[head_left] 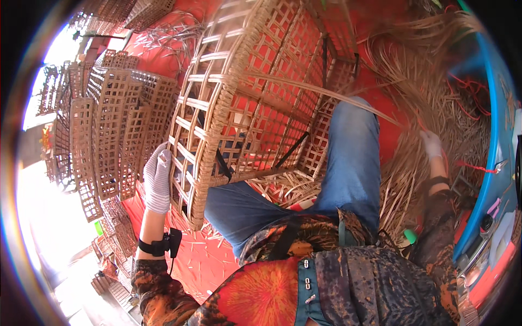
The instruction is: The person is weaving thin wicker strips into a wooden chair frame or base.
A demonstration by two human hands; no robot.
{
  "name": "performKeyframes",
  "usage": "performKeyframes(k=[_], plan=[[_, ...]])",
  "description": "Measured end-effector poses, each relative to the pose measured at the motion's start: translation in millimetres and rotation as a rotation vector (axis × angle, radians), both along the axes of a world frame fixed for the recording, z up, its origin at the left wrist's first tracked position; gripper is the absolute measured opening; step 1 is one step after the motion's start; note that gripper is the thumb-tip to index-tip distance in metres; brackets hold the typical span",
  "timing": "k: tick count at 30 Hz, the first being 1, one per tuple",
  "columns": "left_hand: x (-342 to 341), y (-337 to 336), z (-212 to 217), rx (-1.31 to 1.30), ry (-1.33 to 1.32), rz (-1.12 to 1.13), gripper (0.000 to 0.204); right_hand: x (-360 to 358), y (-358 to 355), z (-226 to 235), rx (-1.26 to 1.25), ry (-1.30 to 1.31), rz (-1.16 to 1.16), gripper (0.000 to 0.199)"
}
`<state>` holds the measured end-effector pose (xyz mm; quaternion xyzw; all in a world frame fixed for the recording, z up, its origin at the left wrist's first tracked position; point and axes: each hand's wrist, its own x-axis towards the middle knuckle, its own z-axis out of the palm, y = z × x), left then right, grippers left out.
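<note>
A large open-lattice wicker basket (255,81) rests tilted across my lap, its thick woven rim toward me. My left hand (157,176), in a grey knit glove, grips that rim at its lower left. My right hand (432,144), in a white glove, reaches out to the right into a heap of loose cane strips (435,81) and closes on some of them. One long cane strip (337,95) runs from the basket's side across to my right hand. Blue-jeaned legs (348,163) lie under the basket.
A stack of finished lattice baskets (109,125) stands at the left on a red floor mat (201,261). More baskets (119,13) sit at the top left. A blue tub edge (497,136) with small tools curves along the right. Cane offcuts litter the mat.
</note>
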<state>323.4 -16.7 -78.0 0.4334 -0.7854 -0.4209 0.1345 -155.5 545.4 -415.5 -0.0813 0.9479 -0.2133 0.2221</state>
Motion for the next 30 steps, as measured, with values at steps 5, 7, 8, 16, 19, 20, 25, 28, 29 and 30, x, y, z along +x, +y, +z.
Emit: performKeyframes(k=[5,7,8,16,19,20,25,28,29,30], plan=[[1,-9,-7,0.012,0.071,0.012,0.046,4,-134,96,0.226,0.215,0.235,0.036],[2,-9,-9,0.047,0.072,0.006,0.044,13,-199,139,-0.079,0.268,0.338,0.033],[2,-8,-8,0.070,0.092,0.018,0.043,25,-232,157,-0.216,0.350,0.413,0.033],[-14,34,19,-0.274,-0.010,0.010,0.037,148,-435,217,-0.748,0.105,0.766,0.037],[-15,67,20,-0.325,0.047,-0.056,0.043,161,-440,206,-0.647,-0.171,0.805,0.039],[-16,74,20,-0.277,0.030,-0.064,0.050,162,-436,200,-0.636,-0.181,0.818,0.039],[-22,84,22,-0.230,0.089,-0.037,0.057,155,-429,187,-0.644,-0.061,0.663,0.041],[-25,88,32,-0.328,-0.029,-0.155,0.062,157,-439,192,-0.552,-0.043,0.757,0.038],[-26,92,34,-0.293,-0.011,-0.164,0.068,159,-440,194,-0.552,-0.046,0.770,0.034],[-26,95,37,-0.342,-0.044,-0.225,0.070,159,-440,194,-0.572,-0.026,0.766,0.034]])
